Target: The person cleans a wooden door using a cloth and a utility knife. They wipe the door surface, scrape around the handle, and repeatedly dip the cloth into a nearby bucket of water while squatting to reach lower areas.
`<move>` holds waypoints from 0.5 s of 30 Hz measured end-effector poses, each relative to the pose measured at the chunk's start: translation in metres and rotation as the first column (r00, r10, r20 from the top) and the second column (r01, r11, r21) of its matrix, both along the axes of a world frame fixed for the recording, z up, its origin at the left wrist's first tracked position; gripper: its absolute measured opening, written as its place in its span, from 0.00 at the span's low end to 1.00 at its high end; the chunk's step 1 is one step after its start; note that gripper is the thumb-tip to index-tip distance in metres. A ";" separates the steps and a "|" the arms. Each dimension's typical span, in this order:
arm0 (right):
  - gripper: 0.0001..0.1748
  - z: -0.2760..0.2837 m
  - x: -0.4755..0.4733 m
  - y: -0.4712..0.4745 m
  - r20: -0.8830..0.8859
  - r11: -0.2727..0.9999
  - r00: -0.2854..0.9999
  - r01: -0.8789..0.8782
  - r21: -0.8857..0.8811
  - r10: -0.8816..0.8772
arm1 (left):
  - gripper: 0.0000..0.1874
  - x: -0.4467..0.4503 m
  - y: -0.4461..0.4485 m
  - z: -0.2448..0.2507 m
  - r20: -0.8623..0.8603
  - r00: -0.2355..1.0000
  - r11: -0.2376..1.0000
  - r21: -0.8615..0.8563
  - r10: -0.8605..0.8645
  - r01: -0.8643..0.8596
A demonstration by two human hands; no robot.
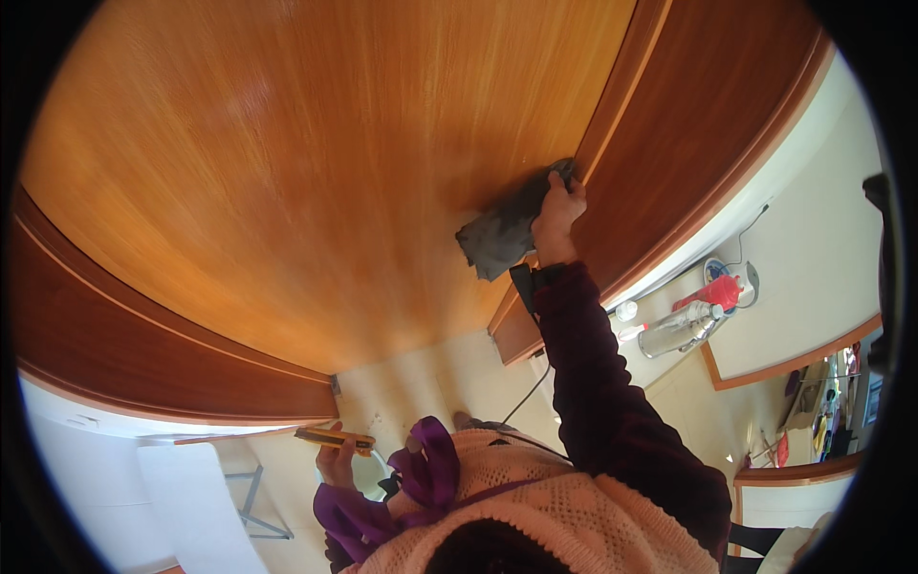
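Observation:
My right hand [558, 217] grips a dark grey cloth [496, 242], which lies against a wooden door [344, 179] along its right edge. The cloth hangs down and to the left of the fingers. A strip of door trim [622, 82] runs just beside the fingertips. Low on the left, my left hand [336, 463] holds a yellow and black tool that looks like a utility knife [351, 440]; whether a blade is out cannot be told. Partly hidden behind that hand and a purple ribbon [430, 459] is a pale round bucket [371, 475] on the floor.
To the right, a pale surface carries a clear jug [678, 330], a red bottle [713, 293] and a small white bottle [626, 311]. A white folding table [190, 502] stands at lower left. A dark cord [531, 393] runs by my right arm. Light tiles [409, 384] cover the floor.

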State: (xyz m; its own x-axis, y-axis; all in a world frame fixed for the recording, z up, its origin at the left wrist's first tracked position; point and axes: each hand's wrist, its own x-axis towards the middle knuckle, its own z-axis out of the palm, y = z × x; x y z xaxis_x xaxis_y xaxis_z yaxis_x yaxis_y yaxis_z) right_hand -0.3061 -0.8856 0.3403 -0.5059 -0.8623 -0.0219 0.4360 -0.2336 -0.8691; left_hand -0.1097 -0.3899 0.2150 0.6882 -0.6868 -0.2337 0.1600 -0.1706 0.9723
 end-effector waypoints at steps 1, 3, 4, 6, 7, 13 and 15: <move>0.10 0.013 0.000 0.000 0.007 0.999 1.000 -0.004 -0.035 0.004 | 0.24 -0.001 -0.001 -0.002 -0.012 1.000 1.000 -0.008 0.007 -0.007; 0.10 0.043 0.001 0.003 -0.047 0.988 0.999 0.012 -0.152 -0.019 | 0.24 0.000 0.000 -0.009 -0.003 1.000 1.000 -0.014 0.017 -0.017; 0.11 0.061 0.003 0.001 -0.103 0.971 0.993 0.025 -0.238 -0.051 | 0.24 0.002 -0.001 -0.014 0.019 1.000 1.000 -0.015 0.022 -0.022; 0.12 0.094 0.007 0.000 -0.159 0.936 0.982 0.038 -0.350 -0.099 | 0.24 0.004 0.001 -0.020 0.043 0.999 0.999 -0.013 0.033 -0.032; 0.12 0.112 0.008 -0.002 -0.161 0.922 0.981 0.040 -0.385 -0.110 | 0.23 0.005 0.002 -0.023 0.046 0.998 0.999 -0.017 0.040 -0.039; 0.21 0.211 -0.004 -0.016 -0.524 0.742 0.660 0.077 -0.666 -0.539 | 0.21 -0.004 -0.004 -0.017 -0.009 0.995 0.992 -0.071 0.103 -0.104; 0.22 0.243 -0.011 -0.017 -0.538 0.661 0.481 0.123 -0.740 -0.692 | 0.21 -0.006 -0.005 -0.014 0.011 0.995 0.994 -0.060 0.097 -0.097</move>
State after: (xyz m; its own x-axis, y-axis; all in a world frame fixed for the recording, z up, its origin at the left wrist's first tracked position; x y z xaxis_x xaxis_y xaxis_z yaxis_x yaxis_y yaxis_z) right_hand -0.3174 -0.9023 0.5830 -0.3685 -0.2265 0.9016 -0.5739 -0.7076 -0.4123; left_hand -0.1153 -0.3945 0.2010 0.7550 -0.6291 -0.1849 0.1597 -0.0970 0.9824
